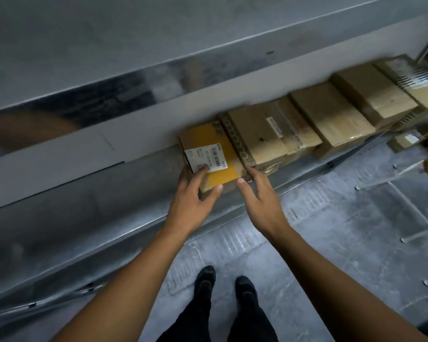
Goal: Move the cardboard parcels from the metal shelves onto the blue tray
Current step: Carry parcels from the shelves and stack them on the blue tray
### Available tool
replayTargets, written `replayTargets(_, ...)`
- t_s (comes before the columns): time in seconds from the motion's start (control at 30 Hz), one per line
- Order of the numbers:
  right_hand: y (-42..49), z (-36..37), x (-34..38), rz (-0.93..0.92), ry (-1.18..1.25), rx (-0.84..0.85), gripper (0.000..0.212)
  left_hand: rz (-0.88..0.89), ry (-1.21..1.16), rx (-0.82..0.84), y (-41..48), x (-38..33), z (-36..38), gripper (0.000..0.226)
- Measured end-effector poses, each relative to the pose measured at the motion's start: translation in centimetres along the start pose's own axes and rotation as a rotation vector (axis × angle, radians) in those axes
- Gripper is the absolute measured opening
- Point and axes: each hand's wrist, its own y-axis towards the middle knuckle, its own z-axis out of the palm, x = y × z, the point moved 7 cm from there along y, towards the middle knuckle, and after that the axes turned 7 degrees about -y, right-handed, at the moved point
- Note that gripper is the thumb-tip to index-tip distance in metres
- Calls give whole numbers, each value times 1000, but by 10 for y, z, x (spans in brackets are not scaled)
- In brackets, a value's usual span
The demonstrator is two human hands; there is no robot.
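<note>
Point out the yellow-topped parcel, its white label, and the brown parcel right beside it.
yellow-topped parcel (226, 175): head view, bare yellow top near the front edge.
white label (204, 156): head view, middle of the label.
brown parcel (262, 134): head view, middle of its top face.

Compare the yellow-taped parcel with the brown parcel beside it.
The yellow-taped parcel is smaller; the brown parcel is longer and wider. The yellow-taped parcel has broad yellow tape and a white barcode label; the brown parcel has a dark strip of circles and a narrow label. The left hand touches the yellow-taped parcel, not the brown parcel. Both are cardboard, side by side on the metal shelf.
</note>
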Motion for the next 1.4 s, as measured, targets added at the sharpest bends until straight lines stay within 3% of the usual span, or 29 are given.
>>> replayTargets(0.3,13,-8,1,-50,98,104,58,-115,-142,-239,-32,-6,14,54)
replayTargets(0.4,9,-6,15,-92,67,180,70,-123,-129,-388,-62,-16,8,50)
replayTargets(0.57,-15,22,48,-223,43,322,46,-117,-159,-702,-127,-21,-19,46)
replayTargets(0.67,-47,57,75,-320,57,439,40,-148,-180,-880,-175,-12,-48,53)
replayTargets(0.8,-105,112,115,-470,9,597,56,-215,-202,-1106,-244,8,-95,73)
replayTargets(1.0,-213,209,203,-727,31,790,61,-230,-206,-1405,-368,46,-176,55)
replayTargets(1.17,-327,308,275,-889,50,973,62,-219,-228,-1641,-485,87,-257,56)
replayTargets(1.4,-481,426,359,-1013,138,1112,61,-279,-118,-1820,-633,139,-367,57)
